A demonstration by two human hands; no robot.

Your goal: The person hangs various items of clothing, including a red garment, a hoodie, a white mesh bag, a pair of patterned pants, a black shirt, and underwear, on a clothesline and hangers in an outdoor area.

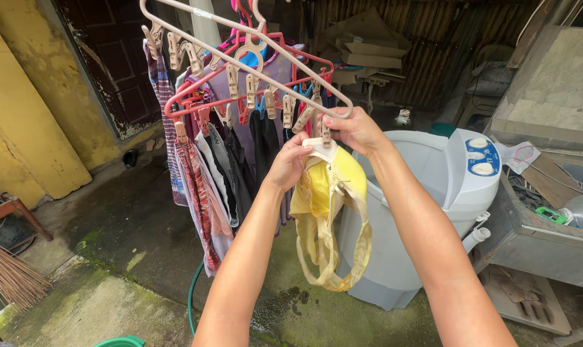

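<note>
Both raised hands' grip, left hand [290,162] and right hand [356,130], pinches yellow garment [330,212] at clip hanger [253,71].

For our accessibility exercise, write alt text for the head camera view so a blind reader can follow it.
Two bare hands, the left hand and right hand, hold a yellow garment up to a peg on a clip hanger already hung with clothes. Behind stands a white washing machine on a damp concrete floor.

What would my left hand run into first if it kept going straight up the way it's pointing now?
The left hand points up and slightly right. Its fingertips already touch the yellow garment at the clip. Going on, it would likely meet that clip and then the hanger rail, though depth is unclear.
</note>
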